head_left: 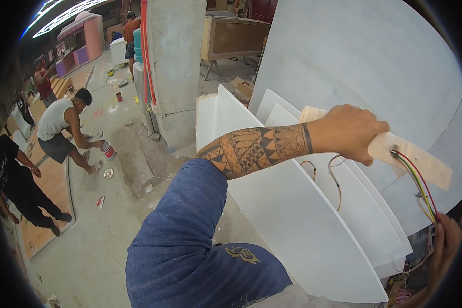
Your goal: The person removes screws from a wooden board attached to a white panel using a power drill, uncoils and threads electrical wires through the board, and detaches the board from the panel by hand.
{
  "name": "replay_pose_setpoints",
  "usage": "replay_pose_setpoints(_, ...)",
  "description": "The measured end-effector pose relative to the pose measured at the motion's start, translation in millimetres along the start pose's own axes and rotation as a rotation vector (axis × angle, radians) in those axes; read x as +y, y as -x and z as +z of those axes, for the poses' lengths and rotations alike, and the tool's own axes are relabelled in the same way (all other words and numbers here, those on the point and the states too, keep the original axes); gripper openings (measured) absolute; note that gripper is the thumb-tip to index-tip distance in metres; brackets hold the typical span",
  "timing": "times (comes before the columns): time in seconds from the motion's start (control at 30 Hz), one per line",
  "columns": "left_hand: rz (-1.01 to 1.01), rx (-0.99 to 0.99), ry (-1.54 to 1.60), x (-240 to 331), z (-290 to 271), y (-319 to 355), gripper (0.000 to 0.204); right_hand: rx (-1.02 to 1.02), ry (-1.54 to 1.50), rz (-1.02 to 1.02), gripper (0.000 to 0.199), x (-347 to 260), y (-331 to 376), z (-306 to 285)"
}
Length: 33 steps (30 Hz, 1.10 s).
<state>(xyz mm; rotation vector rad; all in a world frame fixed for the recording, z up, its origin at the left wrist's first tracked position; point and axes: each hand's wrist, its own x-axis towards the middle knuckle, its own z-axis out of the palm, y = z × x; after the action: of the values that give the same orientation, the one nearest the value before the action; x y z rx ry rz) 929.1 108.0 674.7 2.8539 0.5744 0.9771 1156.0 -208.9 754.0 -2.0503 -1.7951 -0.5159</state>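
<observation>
My left hand (348, 132), at the end of a tattooed forearm in a blue sleeve, is closed over a pale wooden strip (430, 163) beside a curved white panel. Out of a hole in that strip comes a bundle of red, yellow, green and dark wires (418, 177). At the far right edge my right hand (448, 237) has its fingers closed around the lower part of these wires. Its fingertips are partly in shadow. More thin brown wires (338, 186) hang among the white boards (297, 215) under my left forearm.
A large curved pale panel (364, 61) rises at the right. Behind the boards stands a concrete pillar (177, 66) with red pipes. On the left, a crouching person (61, 120) holds a paint can (107, 150); another person in black (23, 179) stands nearby.
</observation>
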Motion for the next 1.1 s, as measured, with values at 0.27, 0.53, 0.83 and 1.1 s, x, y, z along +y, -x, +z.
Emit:
replay_pose_setpoints(0.27, 0.273, 0.269, -0.02, 24.0, -14.5, 9.7, 0.066, 0.094, -0.096, -0.253, 0.025, -61.7, -94.8, 66.0)
replay_pose_setpoints(0.53, 0.021, 0.236, 0.198, -13.8, -22.6, -14.5, 0.069, -0.018, -0.444, 0.061, 0.025, -15.8, -69.8, 72.8)
replay_pose_setpoints(0.83, -0.072, 0.382, 0.348, -47.5, -26.1, -20.1, 0.067, -0.066, -0.794, 0.178, 0.023, 73.2, -9.3, 169.7)
replay_pose_setpoints(1.1, -0.056, 0.161, -0.012, -84.4, 5.0, -19.3, 0.07, 0.617, -0.336, -0.032, 0.025, 43.0, -28.2, 97.8)
